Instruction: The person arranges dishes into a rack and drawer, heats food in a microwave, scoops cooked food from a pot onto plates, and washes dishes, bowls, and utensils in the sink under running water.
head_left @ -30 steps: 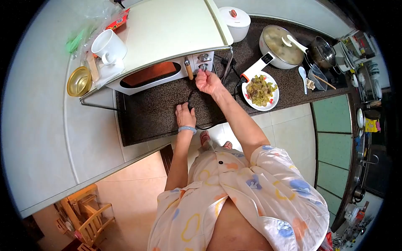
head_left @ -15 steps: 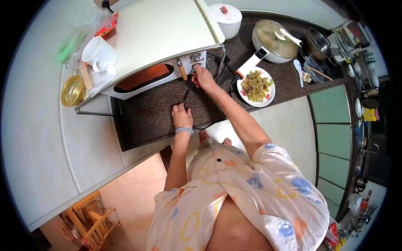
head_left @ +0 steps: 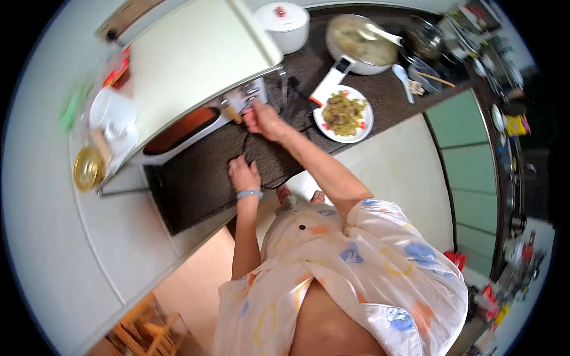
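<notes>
My right hand [head_left: 266, 121] reaches under the white shelf top to the front panel of a white toaster oven [head_left: 208, 135]. Its fingers are closed on the lower knob, which they largely cover; another metal knob [head_left: 252, 89] shows just above. Beside these fingers is the oven's wooden handle [head_left: 233, 113]. My left hand [head_left: 244, 174], with a pale bangle [head_left: 250, 194] at the wrist, rests on the dark speckled counter [head_left: 193, 187] with fingers spread and nothing held. A black cord [head_left: 246, 142] loops on the counter between both hands.
Right of the oven stand a plate of food [head_left: 362, 129], a white electric pan [head_left: 371, 62] with a glass lid, and a lidded white pot [head_left: 291, 38]. A white spoon [head_left: 404, 86] lies further right. On the left are a white mug [head_left: 110, 110] and a gold bowl [head_left: 89, 169].
The view has shifted and tilted, so the counter items appear further left. My right hand stays at the oven's knob and my left hand stays on the counter.
</notes>
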`<state>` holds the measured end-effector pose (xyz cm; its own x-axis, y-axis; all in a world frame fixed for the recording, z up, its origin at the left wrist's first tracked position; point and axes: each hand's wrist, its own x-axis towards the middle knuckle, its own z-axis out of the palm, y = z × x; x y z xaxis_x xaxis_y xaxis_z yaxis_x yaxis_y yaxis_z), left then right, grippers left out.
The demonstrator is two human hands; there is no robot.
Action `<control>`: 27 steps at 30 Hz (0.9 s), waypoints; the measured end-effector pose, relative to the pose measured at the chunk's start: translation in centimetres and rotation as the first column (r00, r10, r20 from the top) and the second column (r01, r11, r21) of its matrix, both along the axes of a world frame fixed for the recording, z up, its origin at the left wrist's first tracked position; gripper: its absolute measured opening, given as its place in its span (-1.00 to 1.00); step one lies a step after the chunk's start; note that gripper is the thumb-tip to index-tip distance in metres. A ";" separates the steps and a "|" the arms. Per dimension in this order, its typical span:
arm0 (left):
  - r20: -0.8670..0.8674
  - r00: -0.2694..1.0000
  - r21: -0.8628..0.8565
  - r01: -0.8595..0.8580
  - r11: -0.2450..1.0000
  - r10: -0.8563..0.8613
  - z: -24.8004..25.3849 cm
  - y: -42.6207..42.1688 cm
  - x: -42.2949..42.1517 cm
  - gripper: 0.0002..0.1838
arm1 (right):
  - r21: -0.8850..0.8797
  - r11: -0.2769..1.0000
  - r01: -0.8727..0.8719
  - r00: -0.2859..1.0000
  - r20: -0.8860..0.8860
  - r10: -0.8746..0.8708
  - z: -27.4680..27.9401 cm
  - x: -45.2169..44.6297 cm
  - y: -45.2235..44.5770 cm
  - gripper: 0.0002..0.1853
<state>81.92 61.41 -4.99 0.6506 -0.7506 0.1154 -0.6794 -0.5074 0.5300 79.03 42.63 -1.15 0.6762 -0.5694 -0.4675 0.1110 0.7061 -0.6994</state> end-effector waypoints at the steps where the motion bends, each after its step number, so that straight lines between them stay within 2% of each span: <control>1: 0.012 1.000 -0.009 0.012 1.000 -0.012 -0.2 0.0 0.0 -0.60 | -0.002 1.000 0.009 1.000 -0.012 -0.009 0.3 -0.1 0.0 -0.44; 8: -0.005 0.999 0.045 0.040 0.998 -0.040 0.5 0.1 0.0 -0.60 | 0.025 1.000 0.009 0.999 0.050 -0.010 1.0 -0.5 0.5 -0.46; 9: -0.022 0.999 0.057 0.032 0.998 -0.031 0.5 0.2 0.0 -0.60 | -0.019 0.999 -0.034 0.998 0.053 0.035 1.5 -1.2 0.8 -0.43; 10: -0.037 0.999 0.072 0.023 0.997 -0.020 1.3 -0.1 -0.3 -0.60 | -0.045 0.992 -0.117 0.993 -0.039 0.115 2.8 -2.0 1.2 -0.39; 11: -0.145 0.989 0.082 0.022 0.996 -0.010 2.2 0.0 -0.6 -0.60 | -0.151 0.944 -0.294 0.955 -0.079 0.285 3.1 -3.1 1.3 -0.40; 12: -0.140 0.990 0.081 0.037 0.996 -0.025 2.2 -0.1 -0.7 -0.60 | -0.266 0.875 -0.405 0.914 -0.148 0.378 6.1 -5.0 1.9 -0.44; 13: -0.104 0.994 0.008 0.021 1.000 -0.020 1.9 0.1 -0.9 -0.60 | -0.388 0.739 -0.550 0.834 -0.204 0.514 7.8 -6.8 2.0 -0.48; 14: -0.071 0.997 -0.065 0.004 0.998 -0.009 1.5 0.3 -1.1 -0.61 | -0.415 0.659 -0.627 0.772 -0.216 0.598 10.5 -9.2 2.1 -0.50; 15: -0.003 1.000 -0.069 0.030 0.997 -0.030 1.1 0.5 -1.1 -0.63 | -0.504 0.513 -0.695 0.680 -0.231 0.695 13.2 -11.9 1.4 -0.53; 16: -0.002 1.000 -0.068 0.028 0.997 -0.028 1.6 0.4 -1.7 -0.63 | -0.588 0.438 -0.680 0.659 -0.230 0.716 15.5 -14.8 0.2 -0.55; 18: 0.081 0.993 -0.111 -0.082 0.990 0.091 3.1 0.4 -3.6 -0.64 | -0.586 0.539 -0.605 0.761 -0.227 0.608 17.6 -20.2 -3.3 -0.57; 19: 0.044 0.995 -0.200 -0.079 0.977 0.089 2.5 0.6 -4.0 -0.66 | -0.616 0.572 -0.542 0.825 -0.258 0.503 18.2 -22.8 -5.9 -0.57; 20: 0.046 0.993 -0.199 -0.093 0.975 0.105 2.9 0.5 -5.0 -0.66 | -0.682 0.552 -0.479 0.876 -0.337 0.344 19.2 -25.1 -8.6 -0.61; 21: 0.063 0.993 -0.165 -0.087 0.983 0.098 3.7 0.4 -6.2 -0.66 | -0.824 0.374 -0.426 0.898 -0.437 0.060 18.9 -27.6 -11.8 -0.64; 22: 0.078 0.992 -0.125 -0.085 0.988 0.095 4.1 0.2 -7.5 -0.67 | -0.849 0.325 -0.417 0.865 -0.481 -0.145 18.9 -29.5 -14.8 -0.64; 24: 0.038 0.982 -0.110 -0.178 0.978 0.183 3.4 -0.4 -10.7 -0.69 | -0.913 0.245 -0.325 0.800 -0.404 -0.444 18.1 -32.4 -20.5 -0.58; 25: -0.016 0.980 -0.160 -0.199 0.967 0.199 3.2 -1.0 -12.4 -0.69 | -0.929 -0.005 -0.371 0.756 -0.299 -0.582 15.9 -33.8 -24.2 -0.57; 26: -0.070 0.974 -0.211 -0.226 0.951 0.216 2.7 -1.8 -14.0 -0.70 | -0.873 -0.251 -0.418 0.719 -0.149 -0.679 13.7 -34.7 -27.8 -0.55; 27: -0.139 0.967 -0.252 -0.244 0.936 0.215 1.9 -2.9 -15.8 -0.70 | -0.852 -0.324 -0.410 0.741 -0.105 -0.663 13.2 -35.1 -30.3 -0.52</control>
